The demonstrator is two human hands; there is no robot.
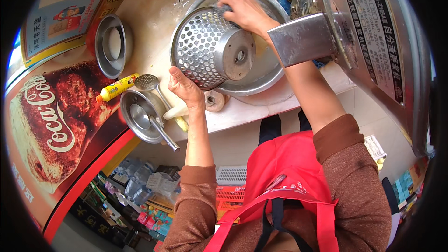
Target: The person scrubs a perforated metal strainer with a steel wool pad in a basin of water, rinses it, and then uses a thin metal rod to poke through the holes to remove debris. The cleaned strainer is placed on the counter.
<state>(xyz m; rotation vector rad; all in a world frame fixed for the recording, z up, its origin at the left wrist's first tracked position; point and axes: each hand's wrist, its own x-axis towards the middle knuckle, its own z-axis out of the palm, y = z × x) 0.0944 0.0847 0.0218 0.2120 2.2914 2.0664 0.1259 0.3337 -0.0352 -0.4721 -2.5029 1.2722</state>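
A perforated metal basket (pixel 199 45) is tipped on its side over a wide metal basin (pixel 271 80). Its solid hub, with a central hole, faces right. My left hand (pixel 187 89) grips the basket's lower rim, thumb up along the edge. My right hand (pixel 245 12) reaches over the far side of the basket and presses a small dark scrubbing pad (pixel 225 8) to its holed wall. The fingers partly cover the pad, so its material is unclear. Cloudy liquid (pixel 264 61) shows in the basin.
A metal grinding machine (pixel 381 42) juts its spout (pixel 302 38) over my right forearm. Left of me are a bowl holding a ladle (pixel 141 115), a skimmer (pixel 147 82), a yellow bottle (pixel 117 87) and another metal bowl (pixel 110 47). A round abrasive-looking wheel (pixel 213 100) lies beside the basin.
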